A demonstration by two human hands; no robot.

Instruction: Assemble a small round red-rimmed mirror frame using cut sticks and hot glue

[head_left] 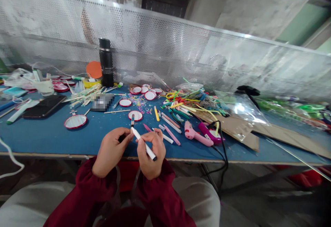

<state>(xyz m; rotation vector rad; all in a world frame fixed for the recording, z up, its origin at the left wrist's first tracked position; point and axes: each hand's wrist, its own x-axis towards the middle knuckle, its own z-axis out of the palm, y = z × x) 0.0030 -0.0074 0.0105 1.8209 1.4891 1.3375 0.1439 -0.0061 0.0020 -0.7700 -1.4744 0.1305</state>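
Observation:
My left hand (111, 148) is closed in a pinch on a small flat stick (132, 120) with dark and pale bands, which points away from me. In my right hand (152, 153) is a white marker (141, 141) with a black end, held like a pen. Its front end meets the stick close to my left fingertips; whether it touches is too small to tell. Just beyond the stick lies a round red-rimmed disc (138, 115). Several loose markers, among them a pink marker (172, 134), lie to the right of my right hand.
A pink glue gun (198, 134) and its black cable sit at the right. Behind are loose tiny rubber bands (141, 103), a heap of pipe cleaners (191, 97) and a black flask (106, 63). A black phone (45, 106) and another red-rimmed disc (75, 121) lie left.

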